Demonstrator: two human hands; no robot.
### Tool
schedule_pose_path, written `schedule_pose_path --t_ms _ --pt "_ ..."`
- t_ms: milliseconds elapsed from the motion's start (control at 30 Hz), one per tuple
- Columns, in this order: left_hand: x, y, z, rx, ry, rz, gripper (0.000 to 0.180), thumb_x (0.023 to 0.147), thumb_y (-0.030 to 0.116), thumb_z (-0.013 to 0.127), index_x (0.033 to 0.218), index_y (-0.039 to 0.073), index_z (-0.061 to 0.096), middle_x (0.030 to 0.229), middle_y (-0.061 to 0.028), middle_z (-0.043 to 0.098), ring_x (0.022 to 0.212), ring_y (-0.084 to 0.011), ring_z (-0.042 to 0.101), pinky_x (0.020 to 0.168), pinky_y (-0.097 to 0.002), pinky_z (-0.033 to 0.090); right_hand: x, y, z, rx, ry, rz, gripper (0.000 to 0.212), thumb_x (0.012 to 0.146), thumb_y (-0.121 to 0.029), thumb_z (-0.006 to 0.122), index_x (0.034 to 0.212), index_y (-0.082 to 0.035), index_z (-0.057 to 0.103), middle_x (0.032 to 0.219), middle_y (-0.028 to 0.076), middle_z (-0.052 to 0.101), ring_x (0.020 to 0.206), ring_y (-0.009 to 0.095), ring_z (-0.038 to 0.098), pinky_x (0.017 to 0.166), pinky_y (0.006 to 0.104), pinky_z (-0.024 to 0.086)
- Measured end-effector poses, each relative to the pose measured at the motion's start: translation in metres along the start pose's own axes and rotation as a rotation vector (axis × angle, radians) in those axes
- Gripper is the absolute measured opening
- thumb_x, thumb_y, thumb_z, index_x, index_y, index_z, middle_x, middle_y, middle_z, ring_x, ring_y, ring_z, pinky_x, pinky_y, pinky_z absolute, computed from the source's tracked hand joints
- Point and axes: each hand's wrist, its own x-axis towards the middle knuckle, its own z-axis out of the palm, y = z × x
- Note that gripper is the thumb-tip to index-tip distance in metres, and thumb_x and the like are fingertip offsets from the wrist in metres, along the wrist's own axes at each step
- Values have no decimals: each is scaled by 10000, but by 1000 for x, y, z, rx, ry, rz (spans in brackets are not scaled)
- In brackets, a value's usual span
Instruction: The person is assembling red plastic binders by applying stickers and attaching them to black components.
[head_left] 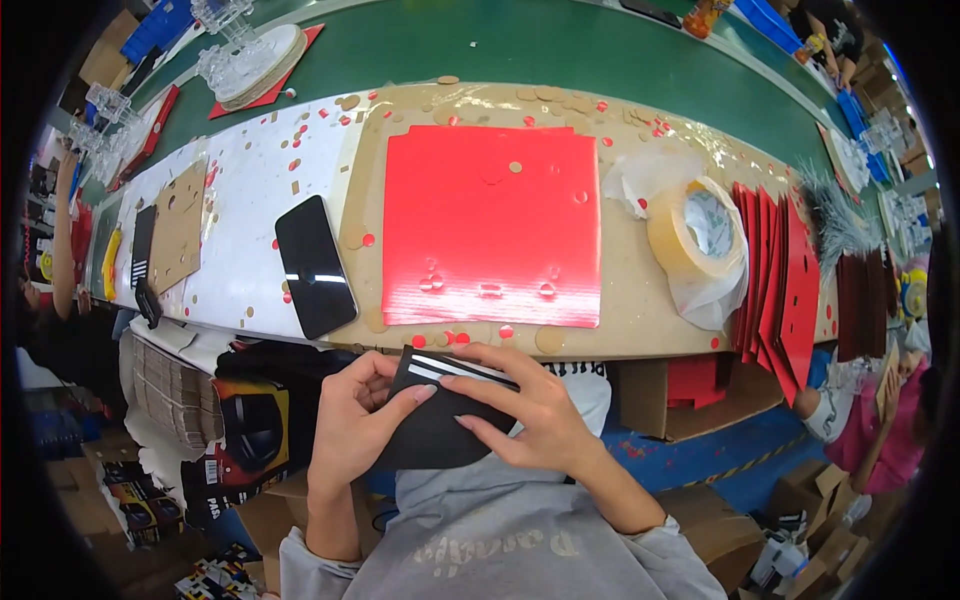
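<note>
Just off the table's near edge, I hold a black flat sheet (440, 440) with several white strips along its upper edge. My left hand (352, 420) pinches its left side, thumb on top near the strips. My right hand (535, 410) grips the right part, its fingers lying across the sheet by the strips and the thumb lower down. Beyond my hands a red square cardboard sheet (490, 220), with small punched round and slot cuts, lies flat on the brown-covered table. To its left rests a black phone (316, 266).
A big tape roll (697, 235) and a stack of red card sheets (775, 280) stand to the right. On the left lie a brown cardboard piece (182, 230), another striped black sheet (142, 245) and a yellow cutter (112, 262). Loose punched discs litter the table. Other people work at both sides.
</note>
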Motion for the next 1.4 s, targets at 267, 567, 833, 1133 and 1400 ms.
schedule_pose_path --t_ms 267,567,833,1133,1400 --pt "-15 25 5 643 15 362 240 793 38 810 981 -33 679 1232 -174 674 983 -261 704 840 -354 554 -3 0 -2 -13 160 -67 464 659 12 797 1112 -89 789 1230 174 676 1028 320 649 875 399 524" --pt "-15 25 13 847 248 449 223 769 31 810 947 -31 690 891 -134 651 811 -281 650 713 -332 505 8 -11 1 -174 181 -101 489 669 17 795 1136 -128 780 1287 133 656 1056 326 649 885 413 533" --pt "-4 17 13 408 38 116 137 807 -3 775 881 -52 671 722 -130 660 651 -148 640 617 -269 491 16 -3 8 -179 184 -200 431 686 28 771 1105 -74 775 1222 115 699 1022 318 673 852 396 559" --pt "4 17 17 424 -107 391 175 769 -15 775 898 -74 671 799 -159 670 689 -240 656 662 -300 505 23 1 -19 343 51 7 273 760 44 777 1028 -10 784 1036 148 768 901 266 750 782 327 593" --pt "6 11 19 314 -149 325 137 770 -35 750 876 -77 675 742 -108 630 652 -160 572 596 -284 420 20 2 -22 143 71 -71 208 739 -9 819 939 -64 814 964 88 777 756 184 745 632 270 583"
